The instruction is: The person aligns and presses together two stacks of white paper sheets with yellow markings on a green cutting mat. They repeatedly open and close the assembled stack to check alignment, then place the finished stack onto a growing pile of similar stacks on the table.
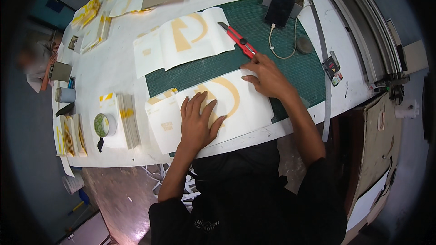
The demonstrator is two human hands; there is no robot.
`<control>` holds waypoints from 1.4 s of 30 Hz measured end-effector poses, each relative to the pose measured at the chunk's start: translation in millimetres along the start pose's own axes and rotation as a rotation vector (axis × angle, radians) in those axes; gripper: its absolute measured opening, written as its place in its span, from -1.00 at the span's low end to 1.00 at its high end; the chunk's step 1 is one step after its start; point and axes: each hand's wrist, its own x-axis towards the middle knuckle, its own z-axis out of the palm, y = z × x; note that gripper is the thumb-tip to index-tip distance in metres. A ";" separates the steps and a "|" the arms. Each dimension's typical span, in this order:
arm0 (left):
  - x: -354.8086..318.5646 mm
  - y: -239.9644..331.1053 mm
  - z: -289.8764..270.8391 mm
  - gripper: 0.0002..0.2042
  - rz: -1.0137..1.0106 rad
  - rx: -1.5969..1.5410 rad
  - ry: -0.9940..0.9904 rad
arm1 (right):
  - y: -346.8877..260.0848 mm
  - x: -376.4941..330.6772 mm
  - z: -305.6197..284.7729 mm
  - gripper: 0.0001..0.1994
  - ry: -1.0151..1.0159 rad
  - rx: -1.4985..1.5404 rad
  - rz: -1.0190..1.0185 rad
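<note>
My left hand lies with spread fingers on a folded white printed sheet with a tan curved design, at the table's near edge. At the sheet's far right corner is my right hand, its thumb and forefinger curled close together at the sheet's edge. A red utility knife with a black knob sticks out from behind those fingers, its rear end hidden by the hand. The blade points away to the left, over the edge of a second printed sheet. Both sheets lie partly on a green cutting mat.
A phone with a white cable leans on a metal block at the far right. Along the right runs a long steel ruler. A tape roll sits on stacked printed sheets at left. Another person is at the far left.
</note>
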 end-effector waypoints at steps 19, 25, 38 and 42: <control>-3.1 -1.6 4.8 -0.49 -0.004 0.009 0.005 | -1.2 -58.4 -4.0 -0.59 -0.043 0.325 0.329; -5.1 -0.5 5.0 -0.53 0.005 -0.029 0.018 | -73.5 -120.8 60.0 -0.65 0.588 -0.006 -0.062; -2.2 -6.9 -1.4 -0.63 0.079 -0.202 0.046 | -95.3 -140.5 89.9 -0.55 0.349 0.016 -0.172; -0.5 -5.7 -2.0 -0.67 0.076 -0.185 0.054 | -66.1 -138.7 77.4 -0.79 0.441 0.243 -0.156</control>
